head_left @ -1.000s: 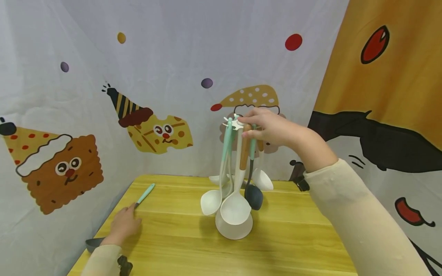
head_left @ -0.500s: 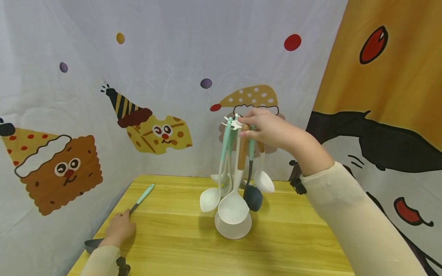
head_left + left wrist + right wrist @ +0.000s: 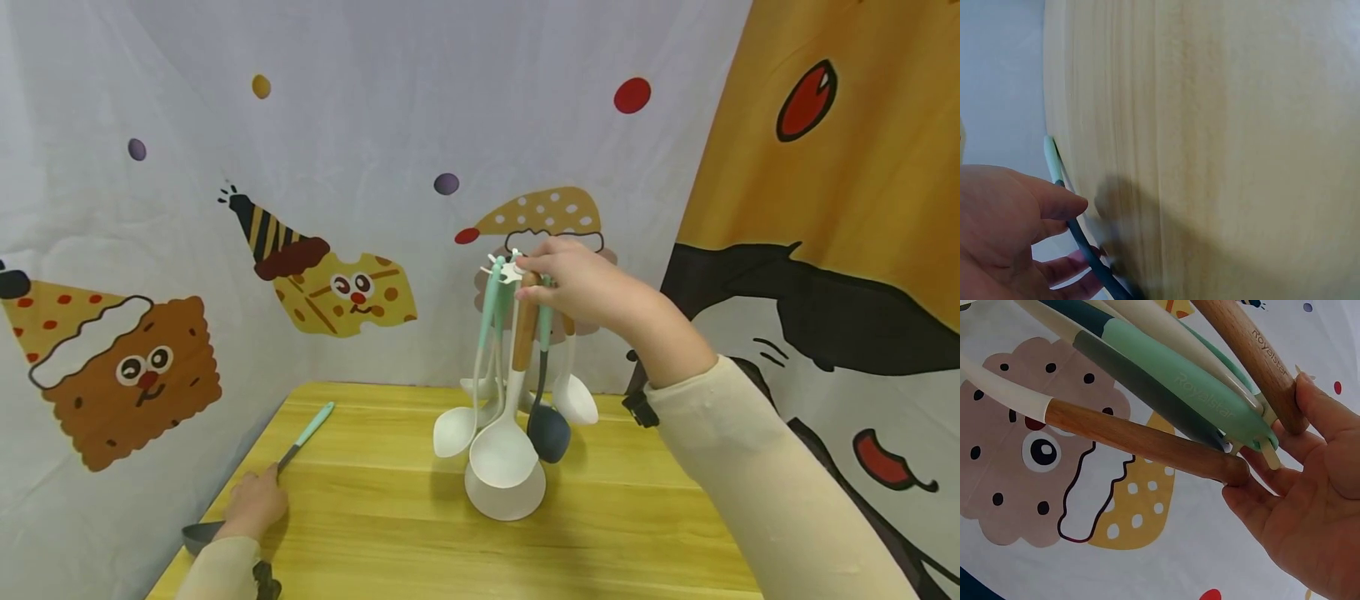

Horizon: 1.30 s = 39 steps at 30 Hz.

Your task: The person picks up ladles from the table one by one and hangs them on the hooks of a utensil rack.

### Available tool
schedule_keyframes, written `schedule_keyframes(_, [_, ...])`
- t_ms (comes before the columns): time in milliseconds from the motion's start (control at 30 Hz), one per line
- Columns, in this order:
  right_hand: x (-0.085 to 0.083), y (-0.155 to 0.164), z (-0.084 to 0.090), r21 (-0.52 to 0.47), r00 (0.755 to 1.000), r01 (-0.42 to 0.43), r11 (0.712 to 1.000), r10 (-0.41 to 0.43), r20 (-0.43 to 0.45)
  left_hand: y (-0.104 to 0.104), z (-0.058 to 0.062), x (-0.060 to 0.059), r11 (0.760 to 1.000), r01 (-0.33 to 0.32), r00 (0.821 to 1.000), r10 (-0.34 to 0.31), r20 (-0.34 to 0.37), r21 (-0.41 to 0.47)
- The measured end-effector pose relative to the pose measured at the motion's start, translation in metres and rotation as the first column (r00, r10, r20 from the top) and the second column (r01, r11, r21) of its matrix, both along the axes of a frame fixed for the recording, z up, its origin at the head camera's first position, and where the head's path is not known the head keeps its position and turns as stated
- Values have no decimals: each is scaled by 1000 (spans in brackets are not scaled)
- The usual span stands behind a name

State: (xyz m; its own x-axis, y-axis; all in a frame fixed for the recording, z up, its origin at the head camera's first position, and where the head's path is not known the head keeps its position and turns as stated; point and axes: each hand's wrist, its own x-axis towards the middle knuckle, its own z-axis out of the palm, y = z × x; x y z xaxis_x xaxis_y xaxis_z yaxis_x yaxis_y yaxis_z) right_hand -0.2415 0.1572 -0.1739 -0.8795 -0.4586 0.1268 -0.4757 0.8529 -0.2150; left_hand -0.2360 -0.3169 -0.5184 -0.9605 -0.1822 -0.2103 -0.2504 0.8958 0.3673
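On the left of the table, my left hand [image 3: 257,502] holds the dark shaft of a ladle [image 3: 1092,257] with a mint handle; thumb and fingers lie on either side of the shaft in the left wrist view. Its grey bowl [image 3: 198,537] shows behind the wrist. At the top of a white utensil stand [image 3: 506,497], my right hand [image 3: 581,279] pinches the wooden handle end of a white ladle [image 3: 504,454]. A second wooden handle [image 3: 1147,442] touches the lower fingers in the right wrist view. Mint-handled utensils [image 3: 491,304] hang alongside.
A dark turner-like head [image 3: 550,434] and white spoon-like heads [image 3: 576,400] hang round the stand. The wooden table [image 3: 375,533] ends at a printed cloth [image 3: 360,125] behind and at the left.
My left hand has slid down the shaft toward the ladle's bowl. The hanging utensils have turned slightly, the front white ladle shifting left and the rear white one right, with my right hand still at the top.
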Motion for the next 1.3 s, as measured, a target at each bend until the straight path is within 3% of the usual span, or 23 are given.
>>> schedule_keyframes(433, [0,-1,-1,6,1000,10,1000,-10,-5,-6,-9,3,997,32,994,-39,-99,-68])
schedule_keyframes(667, [1,1,-1,4,1000,10,1000,-10,-5,-8,-13,-1,990,63,993,-76,-96,-129])
schedule_keyframes(867, [0,1,-2,3,1000,15,1000,-15,-7,-6,-10,-2,990,71,994,-80,-73,-123])
schedule_keyframes(1100, [-2,0,-4,7,1000,23,1000,-23,-12,4,-2,1,989,98,973,-118,-200,-108])
schedule_keyframes(1300, [-2,-2,-3,19,999,42,999,-42,-3,21,8,-3,990,105,959,-127,-252,-98])
